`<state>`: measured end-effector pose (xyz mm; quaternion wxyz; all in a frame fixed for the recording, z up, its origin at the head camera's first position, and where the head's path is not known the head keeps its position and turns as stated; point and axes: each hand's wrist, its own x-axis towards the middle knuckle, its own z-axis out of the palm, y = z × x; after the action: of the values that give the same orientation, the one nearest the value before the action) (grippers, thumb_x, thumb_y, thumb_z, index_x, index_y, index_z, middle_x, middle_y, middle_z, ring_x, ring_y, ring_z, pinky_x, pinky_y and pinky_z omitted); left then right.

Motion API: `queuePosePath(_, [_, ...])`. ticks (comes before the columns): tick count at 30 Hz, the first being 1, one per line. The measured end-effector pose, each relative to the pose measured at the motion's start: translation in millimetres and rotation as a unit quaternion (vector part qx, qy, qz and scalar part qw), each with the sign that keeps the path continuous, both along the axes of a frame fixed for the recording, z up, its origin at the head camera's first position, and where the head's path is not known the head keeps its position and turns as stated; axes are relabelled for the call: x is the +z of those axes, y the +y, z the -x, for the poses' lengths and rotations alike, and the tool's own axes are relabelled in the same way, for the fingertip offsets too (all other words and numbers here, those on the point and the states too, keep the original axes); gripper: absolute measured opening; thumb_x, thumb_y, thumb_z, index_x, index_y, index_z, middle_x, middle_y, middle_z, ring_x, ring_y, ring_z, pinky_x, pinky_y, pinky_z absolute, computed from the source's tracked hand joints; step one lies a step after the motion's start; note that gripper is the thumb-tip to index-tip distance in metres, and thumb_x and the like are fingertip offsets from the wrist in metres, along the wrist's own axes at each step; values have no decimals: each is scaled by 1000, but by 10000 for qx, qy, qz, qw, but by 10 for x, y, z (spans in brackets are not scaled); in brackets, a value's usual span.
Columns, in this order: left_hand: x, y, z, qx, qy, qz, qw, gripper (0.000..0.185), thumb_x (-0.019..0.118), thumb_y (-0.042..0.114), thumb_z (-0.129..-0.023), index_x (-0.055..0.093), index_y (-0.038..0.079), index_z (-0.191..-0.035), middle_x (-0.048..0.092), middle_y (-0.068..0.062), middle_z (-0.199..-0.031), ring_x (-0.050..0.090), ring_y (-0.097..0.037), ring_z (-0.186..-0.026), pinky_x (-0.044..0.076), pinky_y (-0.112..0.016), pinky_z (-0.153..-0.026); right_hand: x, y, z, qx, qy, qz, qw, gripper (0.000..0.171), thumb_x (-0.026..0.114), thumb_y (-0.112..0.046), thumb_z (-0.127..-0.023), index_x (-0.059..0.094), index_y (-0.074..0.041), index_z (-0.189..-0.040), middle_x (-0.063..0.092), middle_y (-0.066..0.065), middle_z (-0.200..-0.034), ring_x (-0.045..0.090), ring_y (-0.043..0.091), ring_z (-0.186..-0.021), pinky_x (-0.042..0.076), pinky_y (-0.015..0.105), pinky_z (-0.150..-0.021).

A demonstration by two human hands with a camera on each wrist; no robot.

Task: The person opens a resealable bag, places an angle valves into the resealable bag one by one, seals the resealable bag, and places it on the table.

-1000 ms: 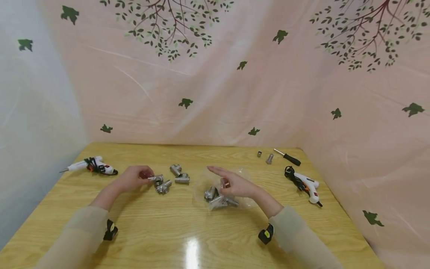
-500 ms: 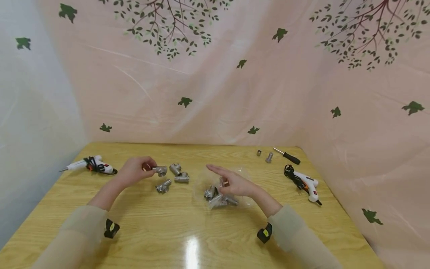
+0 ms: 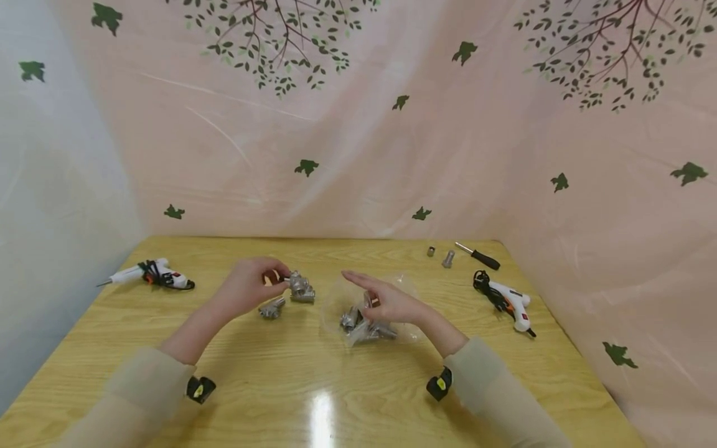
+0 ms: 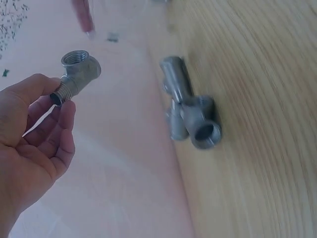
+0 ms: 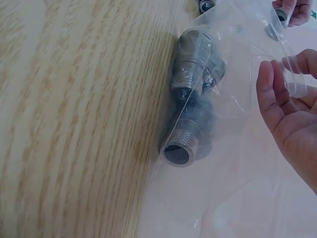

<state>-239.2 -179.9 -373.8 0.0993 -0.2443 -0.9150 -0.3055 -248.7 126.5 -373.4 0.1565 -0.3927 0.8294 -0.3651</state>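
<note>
Left hand [image 3: 249, 287], left of centre in the head view, pinches a small grey threaded elbow fitting [image 4: 78, 69] by its threaded end between thumb and fingertips, lifted just above the table. Right beside it on the wood lie loose metal fittings [image 3: 301, 290], with one more [image 3: 272, 307] slightly nearer the camera. Right hand [image 3: 386, 302], just right of centre, hovers over a clear plastic bag [image 3: 366, 308] of fittings, its fingers mostly straight and spread, thumb and finger pinching a fold of the bag's film. Inside the bag, threaded pipe pieces [image 5: 190, 106] rest against the tabletop.

Light wooden table [image 3: 313, 379] fills the lower half of the frame, glossy, with a bright reflection at lower centre. At far left lies a white glue gun [image 3: 151, 274]; at right another glue gun [image 3: 506, 302] with a black cord, and above it a black-handled screwdriver [image 3: 477, 256] and two small metal pieces [image 3: 440, 256]. Pale pink sheeting printed with green leaves and branches [image 3: 358, 124] walls in the table on three sides.
</note>
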Motion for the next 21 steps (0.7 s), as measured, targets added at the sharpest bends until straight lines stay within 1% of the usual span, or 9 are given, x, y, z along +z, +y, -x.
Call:
queuePosePath(2, [8,93,-38,-103,172,-118,9997,11,72,15,-83,69,13,-93,67,3,-86,60,-8,-73,47,-25,-60,-37,0,38,4,10,-22,10000,77,57,7,-85,20,-9,-151,19,14,-156,43,14,-62,40,19,-53])
queuePosePath(4, [-22,190,-69,-239,363,-270,9987,11,74,13,-81,69,12,-91,67,3,-84,60,-7,-71,47,-24,-59,-104,9,89,-11,22,-31,10000,78,57,6,-86,19,-12,-151,18,11,-156,42,14,-63,40,20,-53])
queuePosePath(6, [-77,293,-104,-394,490,-417,9971,12,76,12,-80,69,11,-90,67,2,-84,60,-6,-70,48,-23,-59,-163,23,138,-44,63,-51,10000,79,57,5,-86,18,-16,-152,18,7,-157,42,13,-63,40,21,-53])
queuePosePath(8, [-156,394,-135,-499,541,-532,9959,13,76,11,-79,70,10,-90,67,2,-83,59,-6,-69,48,-22,-59,-209,39,182,-79,114,-65,9999,81,58,4,-86,18,-21,-152,19,3,-157,42,12,-63,41,21,-53])
queuePosePath(10, [-232,491,-156,-523,498,-571,9958,13,76,11,-80,70,10,-91,67,2,-84,59,-5,-70,48,-21,-60,-223,54,207,-103,118,-57,9999,81,59,2,-86,19,-24,-151,19,0,-156,42,11,-62,42,22,-52])
queuePosePath(14, [-346,657,-166,-469,330,-562,9968,12,75,12,-81,70,11,-92,67,2,-87,60,-6,-72,48,-21,-63,-212,64,226,-77,103,-29,9999,80,60,-2,-87,19,-26,-151,19,-3,-156,41,11,-60,42,23,-51])
queuePosePath(16, [-383,727,-157,-566,300,-493,9967,12,75,11,-81,71,11,-92,67,1,-87,61,-8,-73,50,-23,-63,-205,66,225,-48,109,-27,9999,79,59,-2,-87,19,-26,-152,19,-3,-156,41,10,-59,42,23,-51])
queuePosePath(18, [-411,788,-148,-748,242,-370,9962,12,74,10,-81,71,10,-92,66,-1,-88,62,-11,-74,51,-23,-65,-206,66,226,-25,146,-45,9999,79,59,-2,-87,19,-25,-152,19,-3,-157,42,9,-59,43,23,-51])
queuePosePath(21, [-452,862,-134,-1006,64,-247,9946,12,73,8,-81,71,8,-93,66,-2,-89,62,-12,-75,52,-23,-65,-213,68,224,0,189,-31,9998,79,58,-2,-87,19,-22,-152,18,-2,-157,43,8,-59,44,23,-52])
